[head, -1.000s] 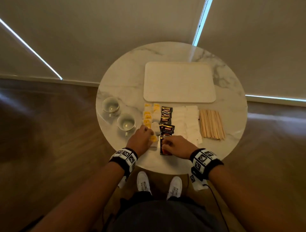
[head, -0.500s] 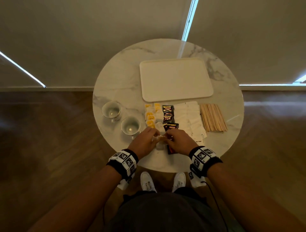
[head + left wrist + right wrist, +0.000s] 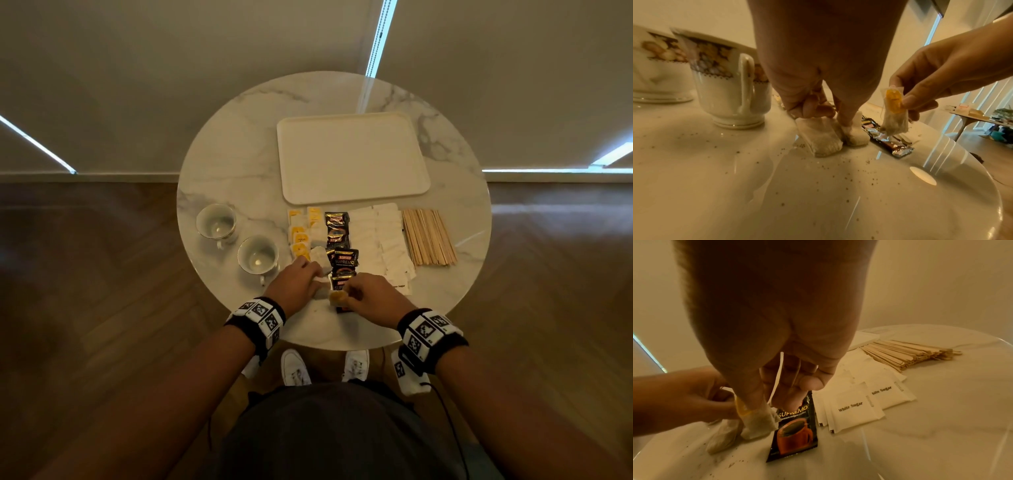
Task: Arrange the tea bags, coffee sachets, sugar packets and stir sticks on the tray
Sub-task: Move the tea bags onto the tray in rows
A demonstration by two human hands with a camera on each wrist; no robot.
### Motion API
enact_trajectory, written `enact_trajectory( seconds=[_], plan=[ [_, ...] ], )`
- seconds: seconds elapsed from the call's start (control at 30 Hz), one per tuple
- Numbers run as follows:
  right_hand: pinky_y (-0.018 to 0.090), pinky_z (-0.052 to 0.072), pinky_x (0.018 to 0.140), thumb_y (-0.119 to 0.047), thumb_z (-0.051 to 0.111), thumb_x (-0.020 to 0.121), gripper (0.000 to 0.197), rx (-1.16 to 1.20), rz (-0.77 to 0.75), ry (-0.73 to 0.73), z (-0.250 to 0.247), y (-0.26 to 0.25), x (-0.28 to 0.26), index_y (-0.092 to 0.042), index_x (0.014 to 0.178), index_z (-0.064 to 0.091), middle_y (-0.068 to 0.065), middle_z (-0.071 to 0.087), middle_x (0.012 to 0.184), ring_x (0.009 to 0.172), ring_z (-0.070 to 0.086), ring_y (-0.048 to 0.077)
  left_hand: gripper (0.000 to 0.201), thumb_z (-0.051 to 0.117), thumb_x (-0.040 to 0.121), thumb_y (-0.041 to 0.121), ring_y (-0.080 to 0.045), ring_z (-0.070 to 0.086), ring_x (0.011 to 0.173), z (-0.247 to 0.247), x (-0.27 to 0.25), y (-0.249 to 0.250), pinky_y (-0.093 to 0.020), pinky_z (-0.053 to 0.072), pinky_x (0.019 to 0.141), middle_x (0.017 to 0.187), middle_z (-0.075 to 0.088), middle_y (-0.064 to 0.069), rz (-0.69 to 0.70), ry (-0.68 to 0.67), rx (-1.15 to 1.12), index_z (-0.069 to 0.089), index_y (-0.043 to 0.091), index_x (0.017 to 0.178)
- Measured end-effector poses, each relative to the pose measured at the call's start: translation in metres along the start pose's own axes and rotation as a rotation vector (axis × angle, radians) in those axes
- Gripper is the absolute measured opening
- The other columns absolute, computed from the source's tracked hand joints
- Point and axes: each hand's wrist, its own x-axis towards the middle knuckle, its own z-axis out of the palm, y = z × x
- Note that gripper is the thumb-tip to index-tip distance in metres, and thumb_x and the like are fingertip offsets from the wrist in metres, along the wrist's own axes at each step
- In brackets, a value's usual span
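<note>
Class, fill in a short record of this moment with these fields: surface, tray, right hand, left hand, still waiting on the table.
surface: round marble table
tray: cream tray, nothing on it
right hand: right hand pinches a tea bag, lifted off the table
left hand: left hand holds tea bags on the table
still waiting on the table: coffee sachets, sugar packets, stir sticks, two cups

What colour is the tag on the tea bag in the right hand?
Yellow-orange tag, clearest in the left wrist view.
</note>
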Motion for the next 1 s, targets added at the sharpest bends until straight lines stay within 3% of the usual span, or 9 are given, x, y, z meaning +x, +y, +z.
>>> enact_trajectory(
  seconds=[0.1, 0.2, 0.37, 0.47, 0.53, 0.63, 0.77, 0.87, 1.0],
  plan=[
    [0.024, 0.045, 0.076, -0.042, 0.065, 0.09, 0.026, 0.0, -0.068, 0.017, 0.001, -0.003, 0.004, -0.017, 0.088, 0.074, -0.002, 0.058, 0.106, 0.086, 0.056, 0.009, 0.018, 0.058, 0.093, 0.032, -0.019, 0.061, 0.09, -0.006, -0.005, 0.004, -0.034, 0.051, 0.077, 0.103, 0.065, -0.002, -0.017, 0.033, -0.097, 0.057, 0.022, 0.108],
    [0.022, 0.044, 0.081, -0.028, 0.068, 0.088, 0.021, -0.004, -0.163, 0.011, -0.002, -0.012, 0.009, -0.012, 0.097, 0.076, 0.002, 0.061, 0.123, 0.1, 0.061, 0.016, 0.016, 0.061, 0.093, 0.029, -0.009, 0.059, 0.079, -0.013, -0.015, 0.008, -0.027, 0.05, 0.072, 0.101, 0.068, 0.002, 0.016, 0.062, -0.169, 0.057, 0.024, 0.107],
    [0.023, 0.041, 0.068, -0.023, 0.069, 0.087, 0.011, 0.065, -0.15, 0.031, -0.002, -0.02, 0.018, -0.012, 0.089, 0.073, 0.002, 0.069, 0.087, 0.075, 0.058, 0.012, 0.017, 0.061, 0.094, 0.028, -0.007, 0.062, 0.081, -0.019, -0.026, 0.007, -0.023, 0.051, 0.073, 0.102, 0.069, 0.003, 0.013, 0.059, -0.249, 0.058, 0.024, 0.11],
    [0.024, 0.044, 0.065, -0.022, 0.07, 0.084, 0.01, 0.08, -0.129, 0.029, -0.002, -0.019, 0.018, -0.011, 0.082, 0.07, 0.002, 0.067, 0.08, 0.071, 0.058, 0.013, 0.024, 0.064, 0.09, 0.019, -0.003, 0.053, 0.073, -0.018, -0.026, 0.001, -0.028, 0.051, 0.075, 0.106, 0.065, 0.002, -0.016, 0.073, -0.232, 0.058, 0.022, 0.113],
    [0.029, 0.047, 0.063, -0.02, 0.069, 0.081, 0.012, 0.11, -0.1, 0.024, -0.003, -0.015, 0.017, -0.009, 0.076, 0.066, 0.003, 0.065, 0.074, 0.069, 0.058, 0.017, 0.033, 0.067, 0.086, 0.017, -0.006, 0.047, 0.077, -0.016, -0.024, -0.005, -0.029, 0.049, 0.081, 0.114, 0.058, 0.0, -0.039, 0.101, -0.173, 0.057, 0.02, 0.118],
    [0.032, 0.048, 0.062, -0.022, 0.071, 0.078, 0.015, 0.138, -0.055, -0.02, -0.005, -0.009, 0.013, -0.013, 0.074, 0.06, 0.001, 0.061, 0.071, 0.066, 0.057, 0.015, 0.041, 0.064, 0.086, 0.016, -0.017, 0.054, 0.09, -0.012, -0.017, -0.006, -0.032, 0.048, 0.087, 0.124, 0.05, -0.003, -0.069, 0.105, -0.12, 0.054, 0.017, 0.126],
    [0.034, 0.048, 0.063, -0.02, 0.074, 0.074, 0.018, 0.176, -0.017, -0.049, -0.006, -0.002, 0.009, -0.016, 0.076, 0.056, -0.003, 0.06, 0.072, 0.066, 0.056, 0.013, 0.041, 0.059, 0.09, 0.023, -0.027, 0.059, 0.096, -0.008, -0.005, 0.0, -0.04, 0.05, 0.084, 0.131, 0.047, -0.005, -0.129, 0.087, -0.025, 0.051, 0.017, 0.13],
    [0.034, 0.049, 0.062, -0.021, 0.076, 0.073, 0.024, 0.213, 0.001, -0.035, -0.005, 0.001, 0.009, -0.018, 0.082, 0.054, -0.002, 0.062, 0.074, 0.068, 0.058, 0.015, 0.036, 0.055, 0.094, 0.023, -0.024, 0.06, 0.094, -0.006, 0.003, 0.005, -0.033, 0.047, 0.079, 0.128, 0.048, -0.005, -0.146, 0.069, -0.018, 0.05, 0.016, 0.129],
    [0.029, 0.05, 0.064, -0.023, 0.075, 0.076, 0.035, 0.249, -0.007, -0.016, -0.007, -0.001, 0.009, -0.021, 0.106, 0.056, 0.0, 0.064, 0.08, 0.071, 0.061, 0.016, 0.021, 0.055, 0.096, 0.023, -0.024, 0.059, 0.092, -0.004, 0.007, 0.005, -0.024, 0.036, 0.072, 0.116, 0.052, -0.005, -0.135, 0.07, -0.011, 0.058, 0.014, 0.115]
  ],
)
